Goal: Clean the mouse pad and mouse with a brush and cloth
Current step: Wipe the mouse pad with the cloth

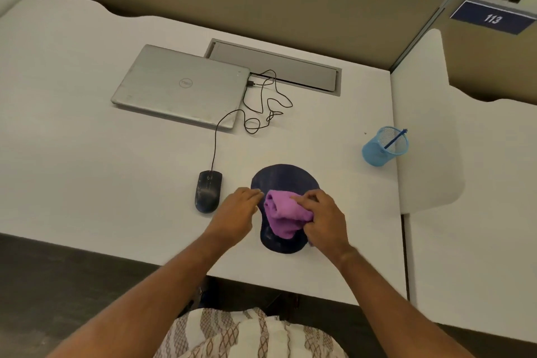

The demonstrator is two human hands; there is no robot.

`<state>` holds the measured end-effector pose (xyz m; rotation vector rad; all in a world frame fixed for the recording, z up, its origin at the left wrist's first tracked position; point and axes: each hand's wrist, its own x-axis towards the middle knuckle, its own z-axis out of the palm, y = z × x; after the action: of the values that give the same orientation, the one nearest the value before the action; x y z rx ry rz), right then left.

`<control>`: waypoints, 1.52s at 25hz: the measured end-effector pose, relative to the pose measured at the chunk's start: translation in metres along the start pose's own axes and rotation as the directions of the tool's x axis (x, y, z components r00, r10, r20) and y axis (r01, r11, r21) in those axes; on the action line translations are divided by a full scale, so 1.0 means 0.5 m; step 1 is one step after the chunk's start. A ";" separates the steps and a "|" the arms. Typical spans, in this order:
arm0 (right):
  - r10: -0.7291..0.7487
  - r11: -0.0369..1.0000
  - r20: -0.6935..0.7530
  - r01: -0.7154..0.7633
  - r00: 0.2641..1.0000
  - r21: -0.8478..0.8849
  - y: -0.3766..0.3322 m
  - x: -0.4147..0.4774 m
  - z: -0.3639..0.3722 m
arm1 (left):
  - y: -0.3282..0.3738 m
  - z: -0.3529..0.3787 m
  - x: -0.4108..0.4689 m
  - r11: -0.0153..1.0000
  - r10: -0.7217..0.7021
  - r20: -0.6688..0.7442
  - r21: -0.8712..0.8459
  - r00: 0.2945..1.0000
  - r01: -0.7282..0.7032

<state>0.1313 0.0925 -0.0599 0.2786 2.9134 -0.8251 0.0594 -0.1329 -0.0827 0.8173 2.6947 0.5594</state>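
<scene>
A dark blue mouse pad lies near the front edge of the white desk. A bunched purple cloth rests on the pad's middle. My right hand grips the cloth from the right and presses it onto the pad. My left hand lies flat at the pad's left edge, fingertips touching the rim, holding nothing. A black wired mouse sits on the desk left of the pad, dusty on top. A blue brush stands in a mesh cup at the right.
A closed silver laptop lies at the back with the mouse cable looped beside it. A grey cable tray lid sits behind. The blue mesh cup stands near the desk's right edge. Partition walls enclose the desk.
</scene>
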 end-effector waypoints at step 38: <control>-0.241 0.904 0.059 0.246 0.969 -0.349 -0.064 -0.127 0.157 | 0.034 -0.011 0.111 0.980 -0.170 0.153 0.134 0.973 0.150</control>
<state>0.1909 0.0150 -0.1011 -0.1263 3.0460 -0.3044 0.0208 -0.0893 -0.0783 0.6358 2.6309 0.2806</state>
